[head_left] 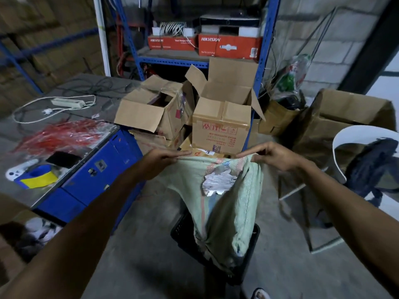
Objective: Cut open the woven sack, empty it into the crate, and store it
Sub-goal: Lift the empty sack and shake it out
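Note:
A pale green woven sack [224,208] with a torn white label hangs limp in front of me. My left hand [164,158] pinches its top left corner and my right hand [272,155] pinches its top right corner. The sack's gathered lower end droops into a black plastic crate [183,231] standing on the concrete floor directly under it. The sack covers most of the crate's inside, so its contents are hidden.
A blue metal cabinet [101,171] with tape rolls, red plastic strips and a power strip on top stands at my left. Open cardboard boxes [220,124] crowd the floor ahead below a blue shelf rack. A white chair [354,143] with dark cloth sits at the right.

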